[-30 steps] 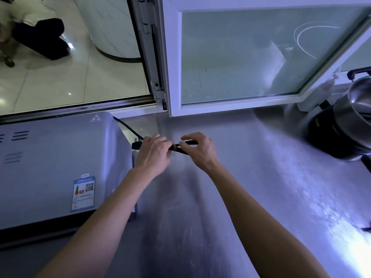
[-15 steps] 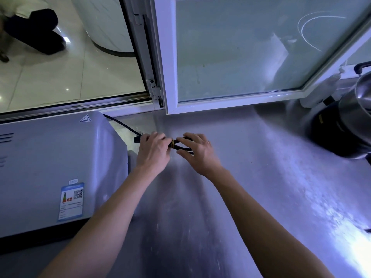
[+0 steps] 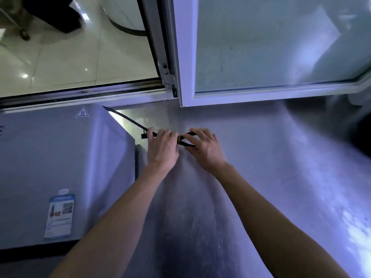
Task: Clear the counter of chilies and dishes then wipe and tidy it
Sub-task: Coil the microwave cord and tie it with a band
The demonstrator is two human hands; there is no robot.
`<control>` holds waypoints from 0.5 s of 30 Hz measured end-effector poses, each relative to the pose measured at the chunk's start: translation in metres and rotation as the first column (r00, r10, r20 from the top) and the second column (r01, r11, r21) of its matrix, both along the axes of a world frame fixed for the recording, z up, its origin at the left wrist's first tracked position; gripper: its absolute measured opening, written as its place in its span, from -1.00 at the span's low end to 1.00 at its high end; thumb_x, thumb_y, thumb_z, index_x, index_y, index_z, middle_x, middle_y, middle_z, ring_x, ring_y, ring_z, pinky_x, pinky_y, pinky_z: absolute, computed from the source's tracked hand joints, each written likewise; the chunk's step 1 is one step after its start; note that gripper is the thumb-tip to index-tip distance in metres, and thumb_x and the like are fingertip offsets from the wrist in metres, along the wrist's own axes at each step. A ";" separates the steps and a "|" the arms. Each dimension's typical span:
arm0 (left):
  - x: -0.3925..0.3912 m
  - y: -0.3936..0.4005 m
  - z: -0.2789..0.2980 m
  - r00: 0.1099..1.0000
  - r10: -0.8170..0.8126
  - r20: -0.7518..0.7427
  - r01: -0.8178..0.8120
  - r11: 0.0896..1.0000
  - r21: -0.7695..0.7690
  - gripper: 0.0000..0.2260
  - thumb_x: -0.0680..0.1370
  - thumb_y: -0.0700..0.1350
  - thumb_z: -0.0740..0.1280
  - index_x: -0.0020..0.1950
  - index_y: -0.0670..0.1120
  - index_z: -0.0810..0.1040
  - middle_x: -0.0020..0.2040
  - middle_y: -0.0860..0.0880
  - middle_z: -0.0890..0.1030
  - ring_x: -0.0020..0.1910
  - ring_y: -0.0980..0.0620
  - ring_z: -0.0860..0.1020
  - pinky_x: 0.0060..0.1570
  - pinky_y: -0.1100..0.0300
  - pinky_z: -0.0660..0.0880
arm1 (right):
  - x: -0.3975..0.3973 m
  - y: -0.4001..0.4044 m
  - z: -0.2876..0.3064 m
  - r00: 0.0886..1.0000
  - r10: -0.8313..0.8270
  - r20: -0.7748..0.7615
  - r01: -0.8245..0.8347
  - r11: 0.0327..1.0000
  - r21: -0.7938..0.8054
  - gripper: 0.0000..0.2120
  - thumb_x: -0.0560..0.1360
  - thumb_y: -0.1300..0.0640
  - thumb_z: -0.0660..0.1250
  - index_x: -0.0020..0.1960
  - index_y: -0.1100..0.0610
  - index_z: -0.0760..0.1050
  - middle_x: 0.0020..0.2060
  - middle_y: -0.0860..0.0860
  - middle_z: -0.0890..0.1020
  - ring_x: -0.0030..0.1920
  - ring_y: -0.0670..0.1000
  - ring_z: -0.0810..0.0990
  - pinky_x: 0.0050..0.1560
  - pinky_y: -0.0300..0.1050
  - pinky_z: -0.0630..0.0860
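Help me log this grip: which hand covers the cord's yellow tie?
The left hand; its fingers lie over the tie, while the right hand holds the loop beyond.

Hot-surface warning triangle (image 3: pixel 82 112) on the appliance (image 3: pixel 60 167) top; blue label (image 3: pixel 59 215) with QR code there, text unreadable.

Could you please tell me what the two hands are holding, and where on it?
A bundled black power cord: left hand and right hand grip either side of its yellowish tie.
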State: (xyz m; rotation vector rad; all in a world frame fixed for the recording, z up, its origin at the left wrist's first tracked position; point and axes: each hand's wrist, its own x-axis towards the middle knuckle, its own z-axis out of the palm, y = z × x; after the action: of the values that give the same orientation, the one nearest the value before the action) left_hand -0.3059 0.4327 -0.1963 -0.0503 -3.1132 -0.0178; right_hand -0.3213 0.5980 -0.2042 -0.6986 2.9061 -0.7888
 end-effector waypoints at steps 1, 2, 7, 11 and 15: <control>-0.004 0.000 -0.002 1.000 0.012 0.023 -0.011 1.000 -0.015 -0.87 0.50 -0.14 0.36 0.03 -0.02 0.56 -0.05 0.02 0.60 0.07 -0.05 0.54 0.42 -0.10 0.08 | -0.004 -0.003 -0.003 1.000 -0.001 0.024 0.001 1.000 0.000 -0.61 0.52 0.07 0.43 0.34 0.04 0.56 0.31 0.08 0.54 0.32 0.20 0.45 0.21 0.11 0.38; -0.008 -0.001 -0.005 0.999 0.020 0.044 -0.019 0.999 -0.029 -0.87 0.50 -0.15 0.34 0.03 -0.02 0.55 -0.05 0.03 0.60 0.07 -0.05 0.54 0.43 -0.11 0.06 | -0.008 -0.006 -0.008 0.999 -0.002 0.042 0.003 1.000 -0.001 -0.62 0.53 0.07 0.41 0.35 0.02 0.55 0.32 0.07 0.53 0.33 0.19 0.44 0.22 0.10 0.37; -0.024 -0.010 -0.014 0.997 0.029 0.077 -0.023 0.997 -0.069 -0.85 0.52 -0.16 0.31 0.07 -0.02 0.56 0.00 0.01 0.62 0.09 -0.06 0.54 0.44 -0.10 0.07 | -0.024 -0.017 -0.019 0.994 0.019 0.111 -0.019 1.000 -0.005 -0.56 0.52 0.08 0.42 0.38 0.11 0.51 0.31 0.11 0.54 0.31 0.23 0.46 0.23 0.16 0.45; -0.020 -0.018 -0.015 0.994 0.008 0.105 0.003 0.995 -0.101 -0.80 0.51 -0.15 0.31 0.13 -0.03 0.56 0.07 0.01 0.60 0.18 -0.06 0.50 0.42 -0.12 0.11 | -0.024 -0.015 -0.015 0.984 0.013 0.176 -0.013 1.000 -0.002 -0.47 0.50 0.07 0.44 0.43 0.15 0.43 0.32 0.09 0.53 0.30 0.24 0.46 0.21 0.18 0.49; -0.002 -0.019 -0.002 0.986 0.007 0.164 0.012 0.993 -0.117 -0.72 0.46 -0.12 0.36 0.17 -0.04 0.54 0.13 0.01 0.56 0.25 -0.06 0.44 0.41 -0.15 0.14 | -0.012 -0.007 0.000 0.978 0.000 0.207 -0.016 0.997 0.076 -0.54 0.56 0.03 0.36 0.41 0.10 0.40 0.24 0.06 0.51 0.24 0.20 0.46 0.12 0.13 0.50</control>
State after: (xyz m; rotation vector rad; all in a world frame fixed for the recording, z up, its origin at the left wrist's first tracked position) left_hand -0.3081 0.4135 -0.1980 -0.0581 -3.2757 0.1703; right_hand -0.3328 0.5914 -0.2040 -0.5830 2.7286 -0.6974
